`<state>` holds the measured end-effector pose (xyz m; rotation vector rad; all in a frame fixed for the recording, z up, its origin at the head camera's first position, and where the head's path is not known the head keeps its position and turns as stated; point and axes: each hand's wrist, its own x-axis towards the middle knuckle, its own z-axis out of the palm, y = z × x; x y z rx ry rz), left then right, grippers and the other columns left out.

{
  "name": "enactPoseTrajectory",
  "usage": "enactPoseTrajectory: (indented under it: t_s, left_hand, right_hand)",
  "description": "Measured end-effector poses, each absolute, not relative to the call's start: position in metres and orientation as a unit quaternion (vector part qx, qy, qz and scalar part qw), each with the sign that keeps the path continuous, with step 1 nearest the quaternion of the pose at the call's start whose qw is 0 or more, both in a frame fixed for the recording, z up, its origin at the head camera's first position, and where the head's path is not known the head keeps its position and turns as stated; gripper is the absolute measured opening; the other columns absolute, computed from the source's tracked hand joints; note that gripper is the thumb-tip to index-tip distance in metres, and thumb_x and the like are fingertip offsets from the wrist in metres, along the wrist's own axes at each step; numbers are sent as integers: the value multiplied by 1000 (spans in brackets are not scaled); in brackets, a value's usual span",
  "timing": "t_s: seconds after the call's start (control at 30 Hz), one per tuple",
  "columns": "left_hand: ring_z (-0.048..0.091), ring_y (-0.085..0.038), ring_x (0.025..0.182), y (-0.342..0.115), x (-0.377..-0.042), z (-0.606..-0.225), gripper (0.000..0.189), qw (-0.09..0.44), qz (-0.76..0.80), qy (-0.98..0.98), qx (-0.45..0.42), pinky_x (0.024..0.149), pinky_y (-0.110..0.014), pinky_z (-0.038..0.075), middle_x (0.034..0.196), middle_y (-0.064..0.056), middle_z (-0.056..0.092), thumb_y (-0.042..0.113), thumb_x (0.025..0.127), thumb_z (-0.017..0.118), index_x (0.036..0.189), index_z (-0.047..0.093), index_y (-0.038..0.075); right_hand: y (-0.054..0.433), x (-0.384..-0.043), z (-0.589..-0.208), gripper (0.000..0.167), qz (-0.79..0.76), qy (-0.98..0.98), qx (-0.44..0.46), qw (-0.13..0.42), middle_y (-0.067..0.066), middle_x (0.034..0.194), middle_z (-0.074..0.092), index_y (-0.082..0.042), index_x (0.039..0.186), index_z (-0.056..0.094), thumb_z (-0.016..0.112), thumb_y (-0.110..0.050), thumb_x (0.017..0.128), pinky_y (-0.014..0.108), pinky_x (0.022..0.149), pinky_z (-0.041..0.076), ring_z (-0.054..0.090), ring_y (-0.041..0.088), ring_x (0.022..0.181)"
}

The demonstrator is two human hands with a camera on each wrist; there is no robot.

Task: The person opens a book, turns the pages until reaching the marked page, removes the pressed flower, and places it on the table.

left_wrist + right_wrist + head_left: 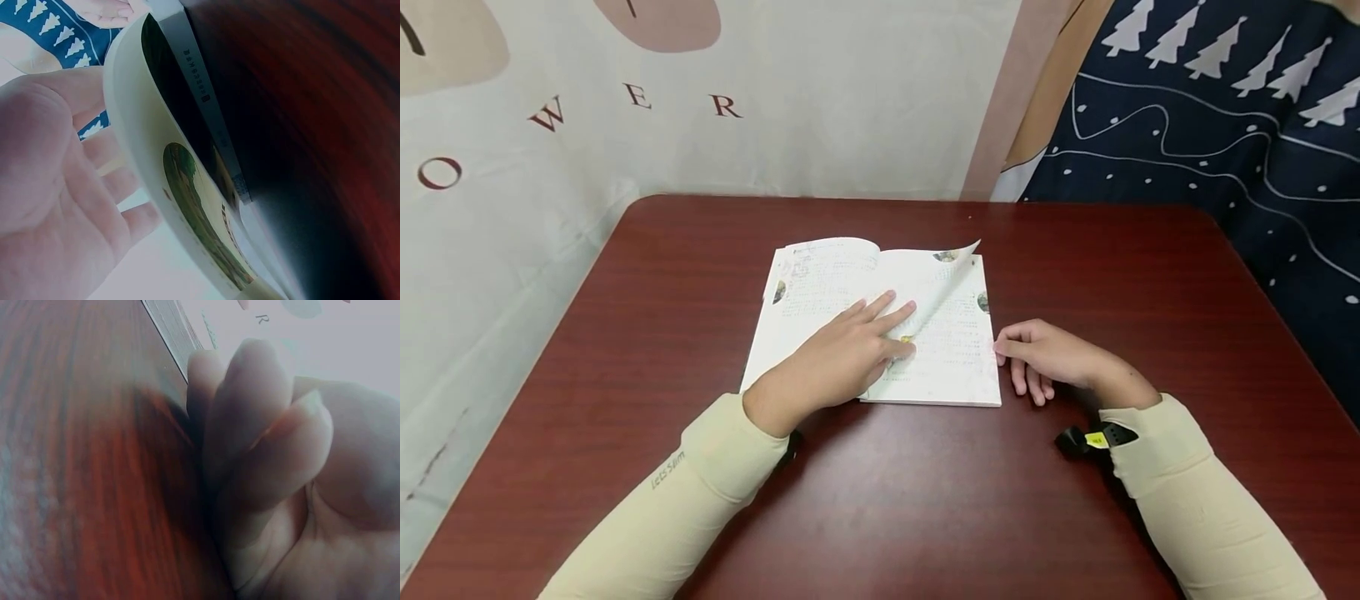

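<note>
An open book [820,308] with printed pages and small oval pictures lies on the table. My left hand [842,354] rests over its middle, fingers spread and fairly straight on a page. That page [942,287] stands partly lifted, its upper right corner curling up. In the left wrist view, a curved page [134,106] with an oval picture rises beside the left palm [69,194]. At the book's right edge is my right hand [1048,358], its thumb and index finger close together and the other fingers bent. Whether they pinch any paper is hidden, also in the right wrist view.
The dark red wooden table [925,500] extends around the book. Behind it hang a pale cloth [850,108] with letters and a navy cloth [1187,117] with white trees. A black strap [1078,442] with a yellow label sits at the right wrist.
</note>
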<state>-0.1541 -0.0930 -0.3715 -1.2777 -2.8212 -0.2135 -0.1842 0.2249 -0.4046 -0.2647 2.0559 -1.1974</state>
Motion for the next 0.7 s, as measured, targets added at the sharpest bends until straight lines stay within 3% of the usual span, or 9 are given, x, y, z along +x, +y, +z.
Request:
enactPoseTrajectory:
  t_s: [0.33, 0.7]
  left_hand:
    - [30, -38, 150, -95, -154, -372, 36, 2, -71, -917, -393, 118, -56, 32, 159, -13, 39, 10, 98, 59, 129, 69, 23]
    - [26, -39, 151, -95, -153, -372, 39, -22, -85, -927, -365, 116, -60, 33, 161, -16, 34, 12, 97, 58, 134, 65, 23]
  right_hand:
    - [226, -185, -405, 30, -467, 800, -117, 358, 10, 60, 62, 4, 96, 53, 50, -24, 105, 26, 36, 44, 55, 15, 36]
    - [227, -185, -407, 26, -452, 812, -117, 351, 10, 59, 62, 0, 97, 58, 62, -26, 99, 26, 36, 45, 54, 15, 36]
